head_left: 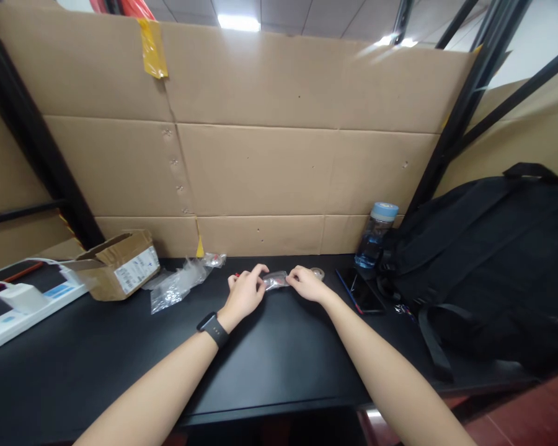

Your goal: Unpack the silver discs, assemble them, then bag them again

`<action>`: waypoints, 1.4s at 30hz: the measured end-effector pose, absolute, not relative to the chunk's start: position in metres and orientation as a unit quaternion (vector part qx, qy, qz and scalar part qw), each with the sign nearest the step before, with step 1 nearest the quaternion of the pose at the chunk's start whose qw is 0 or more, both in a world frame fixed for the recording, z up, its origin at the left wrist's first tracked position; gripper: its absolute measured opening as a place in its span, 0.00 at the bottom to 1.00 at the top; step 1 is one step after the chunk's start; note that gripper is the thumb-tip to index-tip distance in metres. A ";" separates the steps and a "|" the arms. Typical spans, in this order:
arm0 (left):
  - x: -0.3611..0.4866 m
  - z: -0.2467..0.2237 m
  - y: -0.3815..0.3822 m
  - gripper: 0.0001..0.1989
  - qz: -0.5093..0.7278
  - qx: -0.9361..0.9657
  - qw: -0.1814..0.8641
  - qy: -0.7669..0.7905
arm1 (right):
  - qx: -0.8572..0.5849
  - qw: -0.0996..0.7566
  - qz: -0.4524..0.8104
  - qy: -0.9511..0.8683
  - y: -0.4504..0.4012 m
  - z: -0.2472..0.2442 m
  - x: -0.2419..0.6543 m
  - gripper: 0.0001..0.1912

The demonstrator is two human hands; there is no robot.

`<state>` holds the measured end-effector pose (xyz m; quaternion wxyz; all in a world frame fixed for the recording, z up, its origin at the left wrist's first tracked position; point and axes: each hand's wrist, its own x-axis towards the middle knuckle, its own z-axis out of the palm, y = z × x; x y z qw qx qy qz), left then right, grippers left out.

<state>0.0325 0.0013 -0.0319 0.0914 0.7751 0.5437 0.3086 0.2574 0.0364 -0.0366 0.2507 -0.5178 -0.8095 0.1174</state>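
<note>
A small clear plastic bag (pixel 275 281) lies on the black table between my two hands. My left hand (pixel 246 292), with a dark watch on its wrist, is at the bag's left end, its fingers bent and apart; a bit of something red shows behind it. At the bag's right end, my right hand (pixel 305 282) pinches the plastic between thumb and fingers. Just behind my right hand sits a roll of tape (pixel 317 273), partly hidden.
Left: power strip (pixel 32 316), open cardboard box (pixel 121 266), crumpled plastic bags (pixel 179 285). Right: phone (pixel 360 290), water bottle (pixel 376 235), black backpack (pixel 497 260). A cardboard wall (pixel 260 173) stands along the table's back.
</note>
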 end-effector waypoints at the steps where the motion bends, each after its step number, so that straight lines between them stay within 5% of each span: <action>1: 0.033 -0.032 0.000 0.15 0.296 0.789 0.069 0.534 | -0.526 0.246 0.101 -0.808 0.035 -0.038 0.255 0.12; 5: 0.032 -0.032 -0.007 0.17 0.244 0.823 0.005 0.512 | -0.529 0.257 0.048 -0.807 0.030 -0.037 0.252 0.07; 11: 0.029 -0.036 -0.006 0.20 0.222 0.836 -0.018 0.502 | -0.444 0.208 0.057 -0.870 0.028 -0.035 0.259 0.35; 16: 0.030 -0.039 -0.002 0.24 0.214 0.848 0.012 0.484 | -0.455 0.202 0.082 -0.863 0.024 -0.037 0.255 0.28; 19: 0.030 -0.040 -0.003 0.22 0.215 0.850 0.015 0.481 | -0.455 0.226 0.075 -0.858 0.020 -0.034 0.251 0.30; 24: 0.030 -0.038 -0.002 0.18 0.229 0.849 0.009 0.476 | -0.465 0.236 0.069 -0.850 0.018 -0.028 0.249 0.17; 29: 0.029 -0.035 0.001 0.13 0.262 0.837 0.013 0.480 | -0.473 0.256 0.096 -0.838 0.018 -0.021 0.251 0.14; 42: 0.036 -0.028 -0.007 0.22 0.275 0.829 0.015 0.487 | -0.546 0.255 0.105 -0.791 0.019 -0.027 0.246 0.12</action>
